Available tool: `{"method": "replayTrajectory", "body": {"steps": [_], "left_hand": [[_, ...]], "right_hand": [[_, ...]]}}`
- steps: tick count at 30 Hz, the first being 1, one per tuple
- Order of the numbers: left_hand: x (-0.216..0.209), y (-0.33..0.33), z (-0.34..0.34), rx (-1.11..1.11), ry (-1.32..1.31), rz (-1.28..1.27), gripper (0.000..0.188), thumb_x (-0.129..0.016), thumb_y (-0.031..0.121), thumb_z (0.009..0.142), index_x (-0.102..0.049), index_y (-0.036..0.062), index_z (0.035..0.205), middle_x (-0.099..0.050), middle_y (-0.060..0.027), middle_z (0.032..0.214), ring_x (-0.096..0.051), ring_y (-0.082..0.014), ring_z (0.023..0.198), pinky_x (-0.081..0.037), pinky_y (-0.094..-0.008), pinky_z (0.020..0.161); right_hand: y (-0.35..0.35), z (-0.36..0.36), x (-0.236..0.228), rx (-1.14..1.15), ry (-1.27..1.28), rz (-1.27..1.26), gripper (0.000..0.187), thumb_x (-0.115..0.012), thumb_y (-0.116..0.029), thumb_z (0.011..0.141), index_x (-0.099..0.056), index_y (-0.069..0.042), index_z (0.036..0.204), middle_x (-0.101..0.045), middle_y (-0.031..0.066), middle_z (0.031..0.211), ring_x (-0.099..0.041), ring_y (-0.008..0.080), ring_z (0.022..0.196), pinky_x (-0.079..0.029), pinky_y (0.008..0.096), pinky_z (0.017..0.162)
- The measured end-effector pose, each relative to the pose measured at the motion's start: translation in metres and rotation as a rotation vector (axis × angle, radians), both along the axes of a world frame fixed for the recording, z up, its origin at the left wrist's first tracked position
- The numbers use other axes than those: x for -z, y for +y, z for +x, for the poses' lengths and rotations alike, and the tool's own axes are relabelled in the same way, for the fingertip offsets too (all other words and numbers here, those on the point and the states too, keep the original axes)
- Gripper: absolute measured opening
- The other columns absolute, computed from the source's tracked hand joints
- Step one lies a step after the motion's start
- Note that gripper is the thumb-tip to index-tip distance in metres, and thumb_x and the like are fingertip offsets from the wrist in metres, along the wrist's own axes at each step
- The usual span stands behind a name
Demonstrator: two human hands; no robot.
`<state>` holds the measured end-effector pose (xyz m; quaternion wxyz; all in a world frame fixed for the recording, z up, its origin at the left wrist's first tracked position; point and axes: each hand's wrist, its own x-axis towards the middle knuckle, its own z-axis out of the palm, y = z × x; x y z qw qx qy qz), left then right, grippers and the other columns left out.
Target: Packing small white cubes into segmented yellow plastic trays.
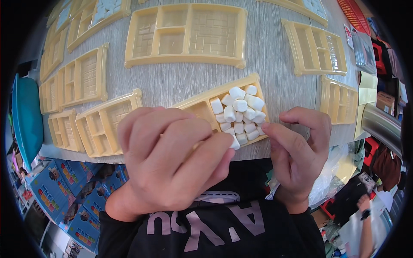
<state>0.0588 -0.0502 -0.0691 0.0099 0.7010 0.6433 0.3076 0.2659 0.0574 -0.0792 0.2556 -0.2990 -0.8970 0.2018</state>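
Observation:
A cream plastic tray (198,101) lies tilted at the table's near edge. Its right compartment is heaped with small white rounded blocks (239,105), like marshmallows in shape. My left hand (172,159) is over the tray's near left part and hides much of it. Between its thumb and index finger it pinches one white block (235,143) at the compartment's near corner. My right hand (301,148) is beside the tray's right end, fingers curled but apart. Its index fingertip is at the compartment's right rim, close to the blocks, and no held thing shows in it.
A larger-looking cream tray (185,59) with bare compartments lies straight ahead. More such trays stand left (84,77) and right (316,47); some far ones hold white blocks. A teal basin (28,120) is at far left, blue printed boxes (56,185) below. A person's arm (366,228) shows lower right.

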Motion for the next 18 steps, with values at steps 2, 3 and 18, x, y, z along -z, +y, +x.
{"method": "replayTrajectory", "body": {"steps": [2,3,18], "left_hand": [[-0.003,0.000,-0.004,-0.024,0.034,-0.002,0.017,-0.080,0.015,0.075,-0.074,0.0123,0.090,-0.061,-0.0030,0.088,-0.059,-0.0262,0.086,-0.047,-0.0391,0.076],[-0.003,0.000,-0.007,-0.021,0.029,-0.002,0.017,-0.080,0.015,0.075,-0.074,0.0123,0.090,-0.061,-0.0030,0.088,-0.059,-0.0262,0.086,-0.047,-0.0391,0.076],[0.001,0.002,-0.007,-0.036,0.060,-0.022,0.020,-0.083,0.016,0.073,-0.075,0.0130,0.092,-0.063,-0.0020,0.088,-0.061,-0.0254,0.087,-0.046,-0.0391,0.078]], "right_hand": [[0.000,0.000,-0.002,-0.006,-0.008,-0.001,0.042,-0.076,-0.005,0.060,-0.082,-0.017,0.100,-0.065,0.0041,0.105,-0.061,0.0244,0.090,-0.045,0.0367,0.080],[0.000,0.000,-0.005,-0.028,-0.054,0.006,0.042,-0.078,-0.007,0.060,-0.082,-0.018,0.100,-0.064,0.0038,0.107,-0.060,0.0246,0.091,-0.045,0.0371,0.081],[-0.001,-0.009,-0.008,-0.087,-0.178,-0.029,0.033,-0.083,-0.026,0.072,-0.084,-0.023,0.105,-0.060,0.0051,0.117,-0.053,0.0268,0.105,-0.040,0.0434,0.096]]}}
